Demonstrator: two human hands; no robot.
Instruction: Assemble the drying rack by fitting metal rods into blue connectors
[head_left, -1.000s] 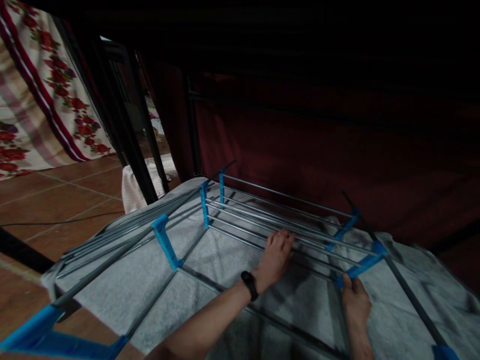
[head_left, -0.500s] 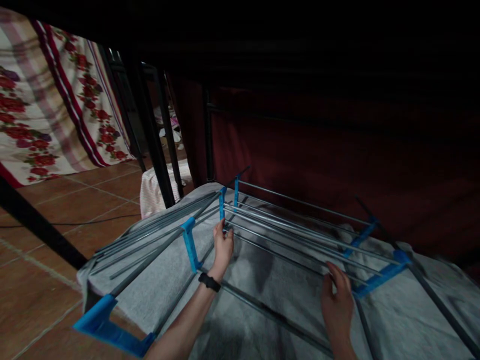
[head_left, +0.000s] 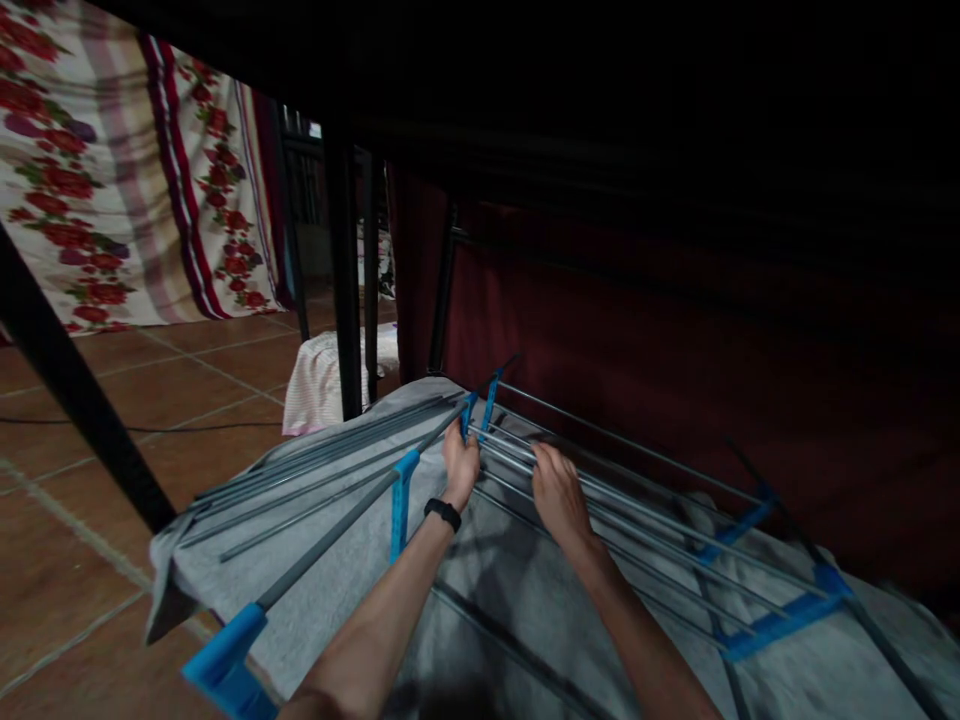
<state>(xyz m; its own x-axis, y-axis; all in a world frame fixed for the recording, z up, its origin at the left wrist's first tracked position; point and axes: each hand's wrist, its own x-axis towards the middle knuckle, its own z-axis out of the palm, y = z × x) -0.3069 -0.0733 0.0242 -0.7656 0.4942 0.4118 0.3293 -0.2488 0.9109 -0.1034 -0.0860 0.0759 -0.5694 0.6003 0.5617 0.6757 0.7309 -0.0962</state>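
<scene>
I have the left hand (head_left: 460,460) at the far left end of the rack, its fingers on one side of a blue bracket (head_left: 469,410) and its thumb on the other, closed on it as far as I can judge at this size; its forearm reaches up from the bottom edge, leaning slightly right, with a black wristband (head_left: 442,514); the right hand (head_left: 559,490) is just beside it, back of the hand up, fingers partly bent over the silver rods (head_left: 630,505); whether they grip or merely rest there, I cannot tell; that forearm slants in from lower right; the relation I watch is this: the rods start by the left hand and run rightward and toward me, their long axis slanting under the right fingers to the end bracket (head_left: 780,628), well apart from both hands; the left hand is nearer the rods' far left end, the right hand a little further along them; outward, another blue bracket (head_left: 403,500) stands left of the left forearm; thin grey bars (head_left: 322,450) lie side by side to its left, over the grey cloth (head_left: 322,590); a dark red curtain (head_left: 637,400) hangs behind
</scene>
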